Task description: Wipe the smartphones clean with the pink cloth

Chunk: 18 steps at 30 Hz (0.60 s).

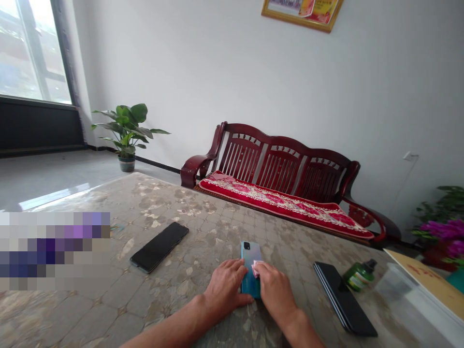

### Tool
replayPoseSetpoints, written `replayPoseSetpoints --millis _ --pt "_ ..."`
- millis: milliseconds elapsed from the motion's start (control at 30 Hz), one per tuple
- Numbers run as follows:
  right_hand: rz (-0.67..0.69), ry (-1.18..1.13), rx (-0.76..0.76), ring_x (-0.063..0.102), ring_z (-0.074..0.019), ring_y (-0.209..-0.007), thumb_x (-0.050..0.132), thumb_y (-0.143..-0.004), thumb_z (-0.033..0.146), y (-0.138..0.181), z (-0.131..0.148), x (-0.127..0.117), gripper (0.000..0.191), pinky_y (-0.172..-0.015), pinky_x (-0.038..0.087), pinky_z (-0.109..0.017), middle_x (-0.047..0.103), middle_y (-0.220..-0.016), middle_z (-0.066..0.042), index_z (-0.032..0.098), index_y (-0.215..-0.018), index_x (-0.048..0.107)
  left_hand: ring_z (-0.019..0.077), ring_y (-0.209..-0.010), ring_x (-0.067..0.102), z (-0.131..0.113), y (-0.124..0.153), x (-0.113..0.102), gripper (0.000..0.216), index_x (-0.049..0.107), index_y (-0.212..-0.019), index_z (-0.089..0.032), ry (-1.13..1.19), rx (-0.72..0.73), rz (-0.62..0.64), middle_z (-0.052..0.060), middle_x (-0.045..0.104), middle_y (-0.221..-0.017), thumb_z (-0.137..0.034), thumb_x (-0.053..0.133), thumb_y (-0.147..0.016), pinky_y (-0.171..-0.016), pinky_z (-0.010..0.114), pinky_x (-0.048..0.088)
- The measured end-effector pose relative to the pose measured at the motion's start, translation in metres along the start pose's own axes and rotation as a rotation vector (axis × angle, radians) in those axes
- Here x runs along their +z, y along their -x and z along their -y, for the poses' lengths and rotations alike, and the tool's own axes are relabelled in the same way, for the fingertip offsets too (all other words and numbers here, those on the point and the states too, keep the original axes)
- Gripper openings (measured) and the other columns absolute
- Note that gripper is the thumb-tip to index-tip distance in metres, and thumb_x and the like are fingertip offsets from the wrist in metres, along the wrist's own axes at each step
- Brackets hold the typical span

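A blue-green phone (250, 254) lies face down on the patterned table (203, 222), its camera end pointing away from me. My left hand (224, 289) rests on the phone's left edge with its fingers laid flat, steadying it. My right hand (276, 291) presses a small pink cloth (255, 267) against the phone's back with closed fingers. Both hands cover the near half of the phone.
A black phone (159, 246) lies to the left, and another dark phone (344, 298) to the right. A green bottle (358, 275) lies on its side beside a clear plastic box (402, 290). A red wooden bench (282, 188) stands behind the table, and a potted plant (126, 130) by the window.
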State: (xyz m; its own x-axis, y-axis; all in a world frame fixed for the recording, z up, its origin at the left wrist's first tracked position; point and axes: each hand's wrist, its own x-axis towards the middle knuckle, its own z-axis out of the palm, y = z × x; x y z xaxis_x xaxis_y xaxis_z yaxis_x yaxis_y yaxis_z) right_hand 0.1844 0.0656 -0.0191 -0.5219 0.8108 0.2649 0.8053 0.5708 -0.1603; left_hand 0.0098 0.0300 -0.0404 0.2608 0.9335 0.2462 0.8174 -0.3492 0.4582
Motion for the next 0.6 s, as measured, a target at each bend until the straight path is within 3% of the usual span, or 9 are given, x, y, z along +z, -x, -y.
replayPoseSetpoints --millis 200,400,600 --pt "0.066 0.016 0.014 0.066 -0.0162 -0.081 0.041 -0.090 0.007 0.016 0.007 -0.009 0.032 -0.070 0.040 -0.023 0.071 -0.088 -0.002 0.024 -0.086 0.067 0.0286 -0.121 0.056 -0.002 0.000 -0.002 0.048 0.064 -0.108 -0.023 -0.008 0.000 -0.006 0.009 0.061 -0.132 -0.043 0.081 -0.067 -0.105 0.039 0.040" --pt "-0.010 0.005 0.121 0.066 -0.0150 -0.084 0.041 -0.092 0.007 -0.003 0.006 -0.006 0.032 -0.069 0.040 -0.022 0.071 -0.093 -0.003 0.023 -0.088 0.068 0.0278 -0.123 0.055 -0.007 0.002 -0.008 0.048 0.062 -0.113 -0.024 -0.052 -0.022 0.007 0.009 0.061 -0.132 -0.043 0.079 -0.071 -0.105 0.039 0.039" --pt "-0.059 -0.103 0.081 0.067 -0.0144 -0.080 0.045 -0.087 0.007 0.021 0.009 -0.006 0.030 -0.070 0.042 -0.020 0.072 -0.085 -0.002 0.024 -0.081 0.069 0.0269 -0.127 0.052 -0.008 0.005 -0.011 0.046 0.059 -0.116 -0.023 -0.087 0.000 0.029 0.011 0.057 -0.137 -0.041 0.077 -0.078 -0.108 0.039 0.037"
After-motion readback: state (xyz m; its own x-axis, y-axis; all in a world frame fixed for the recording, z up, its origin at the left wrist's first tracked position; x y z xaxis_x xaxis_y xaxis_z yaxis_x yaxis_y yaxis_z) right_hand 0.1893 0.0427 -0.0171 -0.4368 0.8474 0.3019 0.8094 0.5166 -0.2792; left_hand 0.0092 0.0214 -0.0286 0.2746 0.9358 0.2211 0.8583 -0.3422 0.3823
